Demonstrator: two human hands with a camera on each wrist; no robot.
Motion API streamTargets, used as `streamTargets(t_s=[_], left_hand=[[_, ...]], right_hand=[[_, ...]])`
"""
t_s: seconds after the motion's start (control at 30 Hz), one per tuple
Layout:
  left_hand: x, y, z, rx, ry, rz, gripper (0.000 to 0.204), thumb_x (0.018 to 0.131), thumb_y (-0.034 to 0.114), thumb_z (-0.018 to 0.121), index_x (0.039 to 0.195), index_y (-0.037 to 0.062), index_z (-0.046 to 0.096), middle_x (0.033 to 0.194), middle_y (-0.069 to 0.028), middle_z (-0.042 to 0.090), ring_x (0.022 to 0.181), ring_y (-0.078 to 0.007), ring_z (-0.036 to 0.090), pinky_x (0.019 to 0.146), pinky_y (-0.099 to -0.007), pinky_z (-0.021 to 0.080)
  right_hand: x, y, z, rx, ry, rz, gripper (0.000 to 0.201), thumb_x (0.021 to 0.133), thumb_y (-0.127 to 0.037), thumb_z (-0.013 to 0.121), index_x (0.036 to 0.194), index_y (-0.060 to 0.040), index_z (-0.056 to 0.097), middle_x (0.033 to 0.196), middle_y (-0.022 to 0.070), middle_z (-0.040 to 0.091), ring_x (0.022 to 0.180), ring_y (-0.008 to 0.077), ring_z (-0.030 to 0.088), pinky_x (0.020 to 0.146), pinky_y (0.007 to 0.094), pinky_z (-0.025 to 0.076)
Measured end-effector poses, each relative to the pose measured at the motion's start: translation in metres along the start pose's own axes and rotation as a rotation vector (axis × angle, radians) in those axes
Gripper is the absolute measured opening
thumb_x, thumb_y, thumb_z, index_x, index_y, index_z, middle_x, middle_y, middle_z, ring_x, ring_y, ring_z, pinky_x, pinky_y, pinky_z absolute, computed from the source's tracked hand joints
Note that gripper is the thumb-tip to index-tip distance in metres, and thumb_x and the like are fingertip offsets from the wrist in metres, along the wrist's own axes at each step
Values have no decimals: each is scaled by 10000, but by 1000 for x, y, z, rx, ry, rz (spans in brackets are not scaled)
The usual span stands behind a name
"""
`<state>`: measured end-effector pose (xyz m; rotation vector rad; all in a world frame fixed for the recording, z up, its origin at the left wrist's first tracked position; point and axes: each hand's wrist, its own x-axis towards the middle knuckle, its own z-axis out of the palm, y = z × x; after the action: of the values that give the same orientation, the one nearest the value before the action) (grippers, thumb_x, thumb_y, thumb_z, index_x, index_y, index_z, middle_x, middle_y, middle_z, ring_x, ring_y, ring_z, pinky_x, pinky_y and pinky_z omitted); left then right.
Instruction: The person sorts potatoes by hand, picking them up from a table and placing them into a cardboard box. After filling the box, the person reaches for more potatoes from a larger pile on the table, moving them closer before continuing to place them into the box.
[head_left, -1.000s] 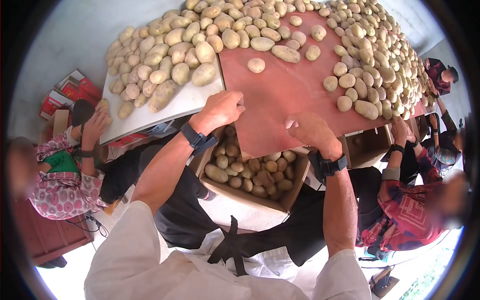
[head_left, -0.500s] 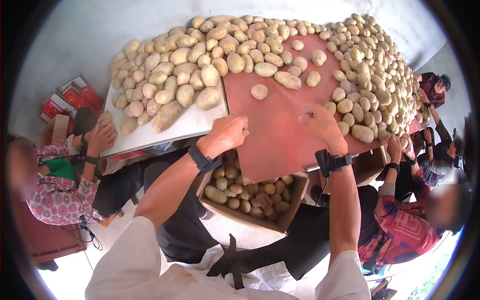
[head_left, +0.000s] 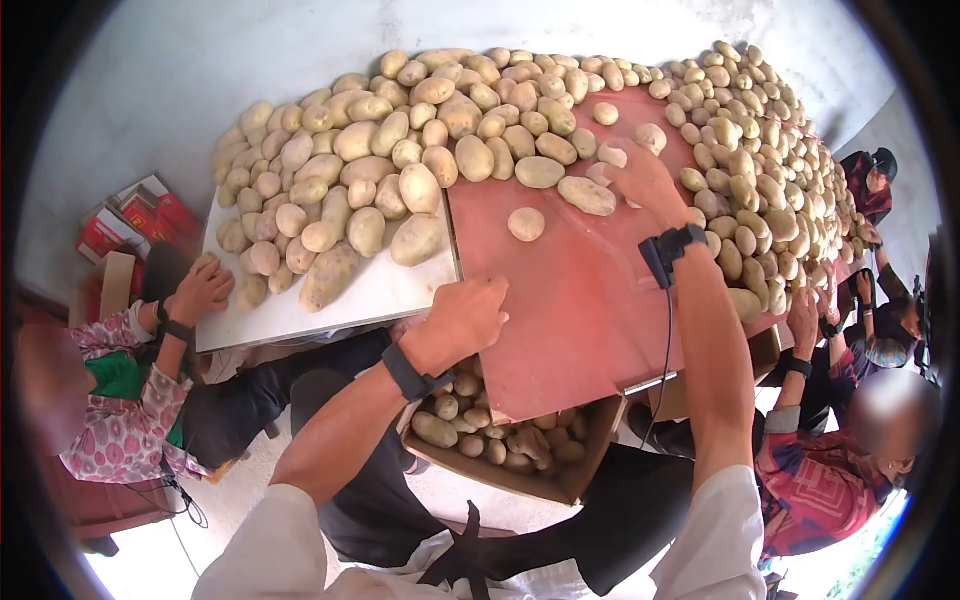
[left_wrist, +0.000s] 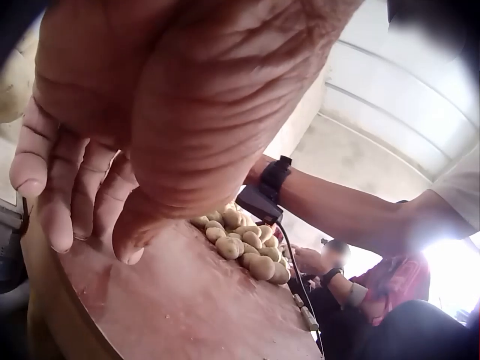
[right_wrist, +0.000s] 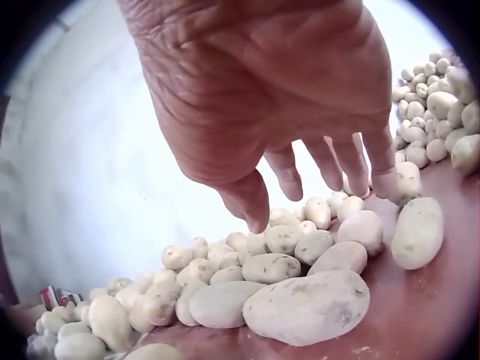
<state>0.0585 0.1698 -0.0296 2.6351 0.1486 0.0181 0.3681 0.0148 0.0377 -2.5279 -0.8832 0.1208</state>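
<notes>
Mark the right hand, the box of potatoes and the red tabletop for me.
Right hand (head_left: 647, 181): head view, back of the hand.
Box of potatoes (head_left: 597, 453): head view, right side wall.
Red tabletop (head_left: 590, 300): head view, bare middle.

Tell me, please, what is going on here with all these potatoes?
A person in a white shirt reaches the right hand over loose, oval, tan potatoes on a flat red tabletop. That hand's fingers point down, apparently holding nothing. The left hand looks empty too, by the tabletop's left edge. Below, an open brown cardboard box contains more potatoes. Other people are at both sides.
</notes>
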Motion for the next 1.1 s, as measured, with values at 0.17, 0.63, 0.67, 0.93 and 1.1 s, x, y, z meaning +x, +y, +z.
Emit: streamTargets(t_s=[0.17, 0.63, 0.67, 0.93, 1.1], left_hand=[[2, -3, 3, -24, -12, 4, 272, 907, 186, 729, 1063, 33, 568, 972, -144, 699, 883, -374, 702, 730, -482, 537], [8, -8, 6, -91, -22, -8, 267, 880, 186, 759, 1024, 44, 585, 968, -134, 655, 881, -369, 676, 743, -481, 524], [9, -8, 5, -93, -26, -5, 267, 880, 186, 759, 1024, 44, 585, 968, -134, 655, 881, -369, 676, 743, -481, 524], [22, -3, -11, -190, -46, -172, 221, 918, 228, 725, 974, 32, 640, 914, -160, 734, 904, -376, 702, 764, -477, 524], [28, -1, -15, -168, 9, -217, 239, 939, 238, 717, 1026, 26, 648, 920, -184, 732, 910, -394, 700, 776, -480, 528]], right_hand=[[54, 22, 22, -14, 46, -74, 483, 898, -331, 687, 1323, -107, 633, 1311, 180, 610, 1243, 376, 579, 1008, 480, 497], [79, -6, 43, 391, -159, 168, 855, 831, -557, 789, 1513, -109, 534, 1441, 143, 626, 1305, 297, 601, 1106, 415, 471], [69, -16, 34, 389, -185, 191, 869, 817, -560, 798, 1512, -109, 536, 1443, 146, 625, 1318, 300, 595, 1111, 418, 469], [69, -15, 44, 110, -259, 50, 867, 812, -622, 748, 1499, -126, 563, 1420, 159, 644, 1347, 334, 578, 1127, 417, 455], [63, -23, 60, -86, -214, 148, 801, 840, -646, 662, 1533, -263, 538, 1604, 143, 462, 1545, 376, 303, 1182, 664, 282]])
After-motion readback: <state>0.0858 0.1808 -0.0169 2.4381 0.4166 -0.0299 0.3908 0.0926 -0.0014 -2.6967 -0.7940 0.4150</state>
